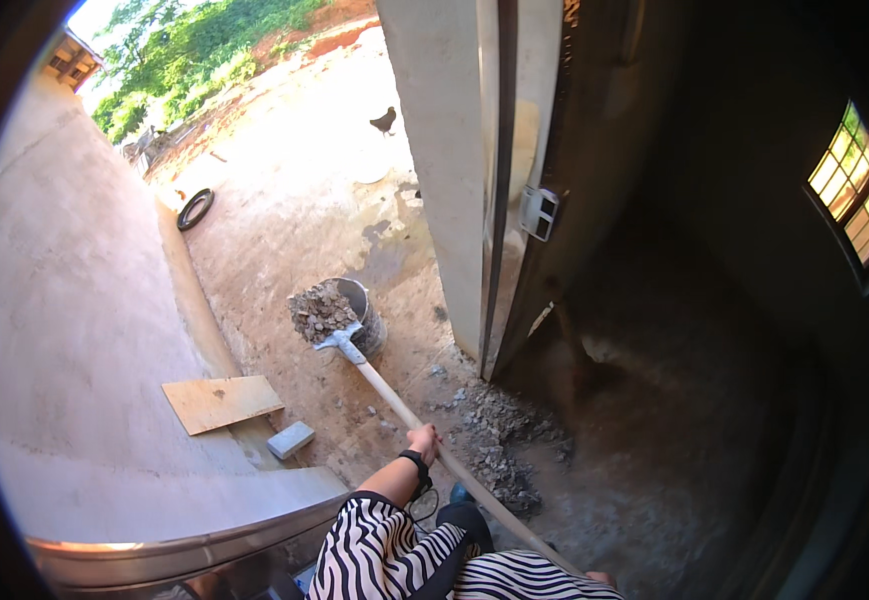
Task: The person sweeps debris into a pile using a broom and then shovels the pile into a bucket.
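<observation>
A shovel (391, 398) with a long wooden handle stretches diagonally away from me. My left hand (422, 441), below a dark wristband, is closed round the middle of the handle. Down at the lower edge, my right hand (602, 578) shows only in part, closed at the near end of the handle. Grey-brown rubble (322, 311) is heaped on the shovel's blade, hiding most of it. The blade lies over the rim of a round bucket (372, 333), whose inside is partly hidden by the load.
Loose rubble (504, 440) covers the floor by the doorway post (484, 200). A board (222, 402) and a grey block (291, 440) lie along the left wall (84, 300). Farther out are a black tyre (195, 209) and a dark bird (383, 121).
</observation>
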### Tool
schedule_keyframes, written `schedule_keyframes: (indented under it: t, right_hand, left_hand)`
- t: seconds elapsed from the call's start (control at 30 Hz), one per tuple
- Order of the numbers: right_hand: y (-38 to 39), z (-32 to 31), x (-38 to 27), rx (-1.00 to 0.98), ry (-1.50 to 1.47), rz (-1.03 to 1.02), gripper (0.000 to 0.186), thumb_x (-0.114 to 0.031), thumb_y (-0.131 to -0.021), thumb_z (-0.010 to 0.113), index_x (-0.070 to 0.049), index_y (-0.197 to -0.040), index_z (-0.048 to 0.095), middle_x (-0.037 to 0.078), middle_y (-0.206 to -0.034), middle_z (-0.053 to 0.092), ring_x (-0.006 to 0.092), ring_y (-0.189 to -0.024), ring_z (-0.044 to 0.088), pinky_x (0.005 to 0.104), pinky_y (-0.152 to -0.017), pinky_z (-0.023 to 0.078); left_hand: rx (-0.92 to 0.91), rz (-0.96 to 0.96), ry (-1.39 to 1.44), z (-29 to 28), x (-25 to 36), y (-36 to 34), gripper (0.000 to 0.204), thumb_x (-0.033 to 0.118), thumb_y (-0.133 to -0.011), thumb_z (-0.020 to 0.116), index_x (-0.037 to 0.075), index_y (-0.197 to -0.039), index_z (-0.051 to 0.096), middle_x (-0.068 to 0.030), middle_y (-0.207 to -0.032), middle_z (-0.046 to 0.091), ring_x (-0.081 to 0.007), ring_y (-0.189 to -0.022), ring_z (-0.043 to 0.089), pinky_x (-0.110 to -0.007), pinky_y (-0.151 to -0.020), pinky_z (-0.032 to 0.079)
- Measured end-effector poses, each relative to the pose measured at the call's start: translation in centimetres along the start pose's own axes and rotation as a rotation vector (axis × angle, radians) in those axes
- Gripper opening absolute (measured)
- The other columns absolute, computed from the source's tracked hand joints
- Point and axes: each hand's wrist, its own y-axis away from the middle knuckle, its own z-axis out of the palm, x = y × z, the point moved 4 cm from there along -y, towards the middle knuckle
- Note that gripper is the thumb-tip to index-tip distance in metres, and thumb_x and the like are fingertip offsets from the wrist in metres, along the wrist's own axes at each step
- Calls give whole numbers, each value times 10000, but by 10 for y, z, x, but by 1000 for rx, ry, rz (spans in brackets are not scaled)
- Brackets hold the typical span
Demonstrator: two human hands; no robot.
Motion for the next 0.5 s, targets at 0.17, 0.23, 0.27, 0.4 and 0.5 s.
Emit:
schedule_keyframes:
  t: [0.17, 0.23, 0.27, 0.4, 0.5]
  right_hand:
    - [-22, 16, -84, -127, -208, -141, 493, -405, -681, 748, 3, -942, 659, 94, -755, 648, 133, -632, 573, 273, -607, 462]
    - [-42, 28, -93, -290, -291, -102, 460, -365, -720, 730, 11, -974, 648, 65, -768, 648, 117, -643, 570, 259, -600, 455]
    - [-44, 31, -85, -426, -375, -26, 429, -324, -759, 712, 18, -1006, 637, 37, -781, 649, 100, -654, 567, 245, -592, 448]
    - [-26, 6, -86, -684, -780, 356, 278, -272, -824, 657, -38, -972, 631, 4, -722, 620, 80, -575, 564, 208, -479, 427]
    - [-19, -2, -99, -649, -671, 266, 220, -259, -831, 649, -50, -897, 636, -8, -676, 600, 67, -540, 548, 197, -430, 407]
  left_hand:
    - [266, 70, -413, -10, 47, -50, 174, 77, -705, 555, -44, -825, 524, -169, -757, 605, -279, -711, 624, -386, -615, 497]
    - [330, 103, -483, -29, 66, -73, 243, 78, -706, 578, -49, -900, 506, -201, -851, 620, -309, -817, 637, -395, -692, 511]
    - [390, 134, -536, -20, 66, -65, 326, 87, -703, 608, -45, -966, 467, -224, -919, 606, -331, -890, 617, -404, -755, 500]
    - [341, 198, -686, 9, 81, -7, 512, 113, -693, 672, -32, -1084, 375, -252, -986, 588, -372, -967, 588, -424, -848, 479]
    - [376, 234, -641, -8, 89, 18, 397, 95, -684, 666, -43, -983, 444, -213, -925, 602, -347, -883, 615, -427, -768, 501]
